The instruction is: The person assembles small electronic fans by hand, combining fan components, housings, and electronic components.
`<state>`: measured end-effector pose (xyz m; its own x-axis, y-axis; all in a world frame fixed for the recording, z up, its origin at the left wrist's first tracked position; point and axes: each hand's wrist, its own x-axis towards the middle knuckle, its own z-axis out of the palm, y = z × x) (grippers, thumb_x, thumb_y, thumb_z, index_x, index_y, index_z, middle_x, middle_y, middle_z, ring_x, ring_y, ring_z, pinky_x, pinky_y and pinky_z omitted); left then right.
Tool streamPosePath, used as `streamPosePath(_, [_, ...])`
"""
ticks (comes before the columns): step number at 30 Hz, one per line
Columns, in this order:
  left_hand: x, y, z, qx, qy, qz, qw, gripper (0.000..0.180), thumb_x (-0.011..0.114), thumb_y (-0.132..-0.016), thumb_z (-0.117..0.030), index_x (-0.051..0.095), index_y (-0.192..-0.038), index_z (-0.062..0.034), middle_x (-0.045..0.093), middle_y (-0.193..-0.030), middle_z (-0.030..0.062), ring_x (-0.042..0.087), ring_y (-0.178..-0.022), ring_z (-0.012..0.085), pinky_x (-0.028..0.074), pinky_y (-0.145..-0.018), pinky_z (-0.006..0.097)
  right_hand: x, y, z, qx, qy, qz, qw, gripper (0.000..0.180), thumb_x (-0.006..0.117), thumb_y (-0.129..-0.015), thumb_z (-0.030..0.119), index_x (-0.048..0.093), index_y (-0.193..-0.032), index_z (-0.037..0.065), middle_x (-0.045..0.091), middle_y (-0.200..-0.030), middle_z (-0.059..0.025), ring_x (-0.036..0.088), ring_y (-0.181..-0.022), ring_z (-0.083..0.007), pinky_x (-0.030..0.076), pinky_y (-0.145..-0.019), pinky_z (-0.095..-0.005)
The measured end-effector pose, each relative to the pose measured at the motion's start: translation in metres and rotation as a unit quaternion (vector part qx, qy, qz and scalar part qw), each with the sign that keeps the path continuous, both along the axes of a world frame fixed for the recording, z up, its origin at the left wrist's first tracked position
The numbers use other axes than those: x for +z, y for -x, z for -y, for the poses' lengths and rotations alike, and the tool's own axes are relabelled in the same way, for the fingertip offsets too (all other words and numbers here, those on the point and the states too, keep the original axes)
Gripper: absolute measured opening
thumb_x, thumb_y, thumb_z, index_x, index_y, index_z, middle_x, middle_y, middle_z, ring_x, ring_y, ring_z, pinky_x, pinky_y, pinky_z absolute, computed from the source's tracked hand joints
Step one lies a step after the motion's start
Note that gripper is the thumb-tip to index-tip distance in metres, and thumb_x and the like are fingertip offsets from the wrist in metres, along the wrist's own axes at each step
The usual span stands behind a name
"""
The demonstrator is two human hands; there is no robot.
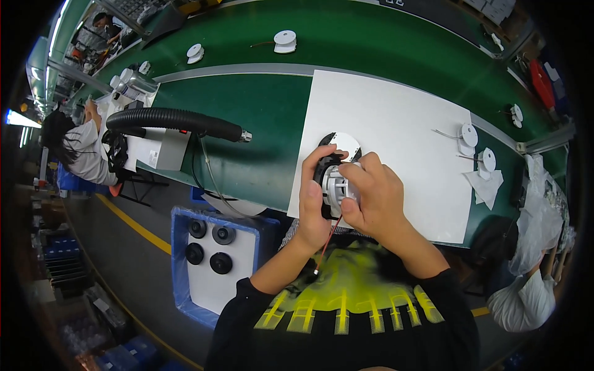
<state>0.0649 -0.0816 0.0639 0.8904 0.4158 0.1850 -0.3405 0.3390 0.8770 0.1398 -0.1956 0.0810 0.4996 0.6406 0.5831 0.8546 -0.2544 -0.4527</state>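
Both hands are together over a white sheet (396, 123) on the green bench. My left hand (314, 213) is wrapped round a black round housing (323, 170). In my right hand (378, 196) is a white ribbed round plastic part (337, 187), pinched between thumb and fingers and pressed against the housing. A thin red-and-black wire (326, 248) hangs from it and ends in a small white plug. Just beyond my fingers shows a white disc with dark edges (344, 143). My fingers partly hide where the two parts meet.
A black flexible hose (179, 120) with a metal tip arches over the bench at left. White wired parts stand at right, among them a round one (487, 161), and on the green belt (346, 43). A blue crate (179, 272) holds several black round parts. Co-workers (80, 145) sit either side.
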Motion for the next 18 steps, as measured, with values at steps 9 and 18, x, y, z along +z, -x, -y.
streamPosePath(9, [0.010, 0.000, 0.012, -0.002, -0.068, 0.028, 0.997, 0.072, 0.038, -0.095, -0.055, 0.034, -0.140, 0.0007, 0.046, -0.129, 0.0169, 0.050, -0.117, 0.0246, 0.040, -0.101, 0.037, -0.001, 0.000, 0.010, -0.029, -0.030, 0.028, 0.999, 0.040, 0.060, -0.078, 0.044, 0.062, -0.109, 0.019, 0.047, -0.086, -0.0107, 0.050, -0.062, -0.0254, 0.043, -0.055, -0.0358])
streamPosePath(18, [0.008, 0.002, 0.014, -0.042, -0.076, 0.034, 0.996, 0.076, 0.038, -0.095, -0.058, 0.033, -0.140, 0.0029, 0.046, -0.130, 0.0175, 0.050, -0.116, 0.0250, 0.039, -0.100, 0.037, -0.014, -0.001, 0.013, 0.023, -0.098, 0.040, 0.994, 0.043, 0.051, -0.087, 0.048, 0.062, -0.109, 0.012, 0.052, -0.092, -0.0152, 0.054, -0.067, -0.0287, 0.046, -0.057, -0.0376])
